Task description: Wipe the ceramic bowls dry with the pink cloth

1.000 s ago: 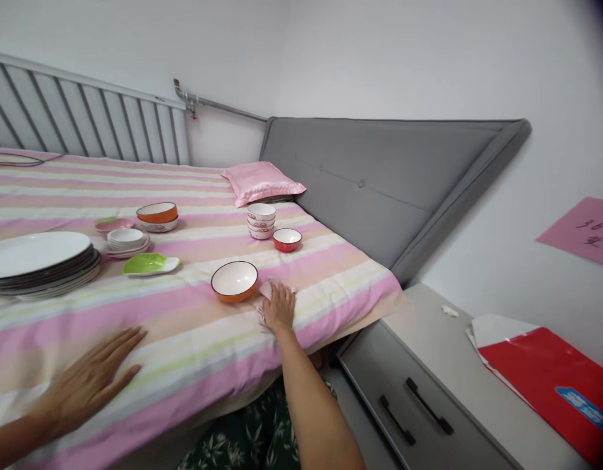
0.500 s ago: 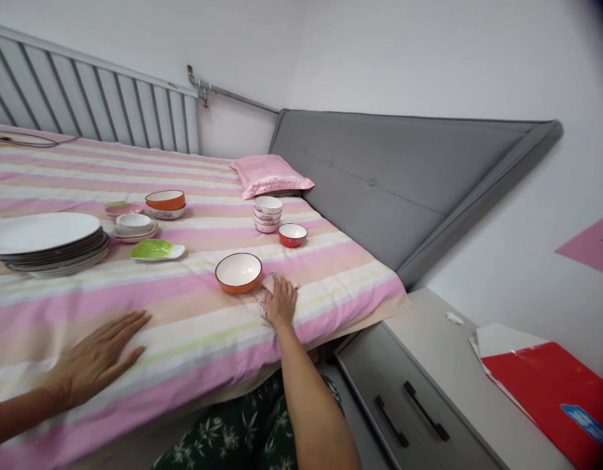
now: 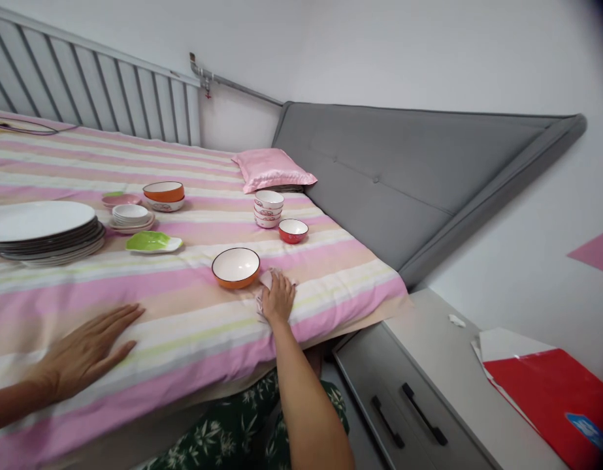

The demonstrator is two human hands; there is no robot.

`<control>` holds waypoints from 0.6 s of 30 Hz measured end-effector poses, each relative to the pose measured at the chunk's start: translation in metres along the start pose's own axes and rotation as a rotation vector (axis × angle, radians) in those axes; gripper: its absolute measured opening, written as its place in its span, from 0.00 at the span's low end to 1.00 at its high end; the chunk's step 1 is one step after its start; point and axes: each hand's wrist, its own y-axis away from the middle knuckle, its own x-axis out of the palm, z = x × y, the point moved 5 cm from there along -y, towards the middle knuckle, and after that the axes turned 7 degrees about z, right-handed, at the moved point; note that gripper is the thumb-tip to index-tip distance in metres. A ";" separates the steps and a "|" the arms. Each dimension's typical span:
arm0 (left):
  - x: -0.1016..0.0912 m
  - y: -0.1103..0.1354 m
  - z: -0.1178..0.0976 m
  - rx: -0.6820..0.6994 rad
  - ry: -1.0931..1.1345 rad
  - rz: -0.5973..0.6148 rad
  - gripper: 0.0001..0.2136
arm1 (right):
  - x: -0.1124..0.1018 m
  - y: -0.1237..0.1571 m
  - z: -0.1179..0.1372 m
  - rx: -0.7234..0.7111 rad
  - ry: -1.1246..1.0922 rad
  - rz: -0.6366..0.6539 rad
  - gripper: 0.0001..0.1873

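My right hand (image 3: 278, 298) rests on a small pale cloth (image 3: 265, 281) on the striped bedsheet, fingers closed over it, just right of an orange bowl with a white inside (image 3: 235, 267). My left hand (image 3: 88, 349) lies flat on the sheet near the bed's front edge, fingers spread, holding nothing. Further back stand a stack of small white bowls (image 3: 268, 208) and a red bowl (image 3: 293, 230). A stack of large plates (image 3: 41, 231) sits at the far left.
A green leaf-shaped dish (image 3: 153, 242), a stack of small saucers (image 3: 130, 217) and two stacked orange-and-white bowls (image 3: 164, 195) lie mid-bed. A pink pillow (image 3: 272, 168) leans by the grey headboard (image 3: 409, 176). A grey bedside cabinet (image 3: 428, 378) holds a red folder (image 3: 551, 391).
The view has shifted a little, so everything sits slightly higher and further left in the frame. Both hands stay on the sheet in about the same places.
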 end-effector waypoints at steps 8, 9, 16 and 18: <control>-0.002 -0.001 -0.014 0.084 -0.268 0.090 0.31 | 0.001 -0.002 -0.003 0.022 0.004 -0.030 0.25; -0.002 0.000 -0.015 0.090 -0.293 0.094 0.31 | 0.001 -0.002 -0.003 0.022 0.006 -0.031 0.25; -0.003 0.003 -0.013 0.096 -0.312 0.081 0.30 | 0.005 -0.002 -0.003 0.008 0.020 -0.023 0.25; -0.002 0.003 -0.013 0.096 -0.303 0.080 0.31 | 0.004 -0.002 -0.003 0.009 0.022 -0.019 0.25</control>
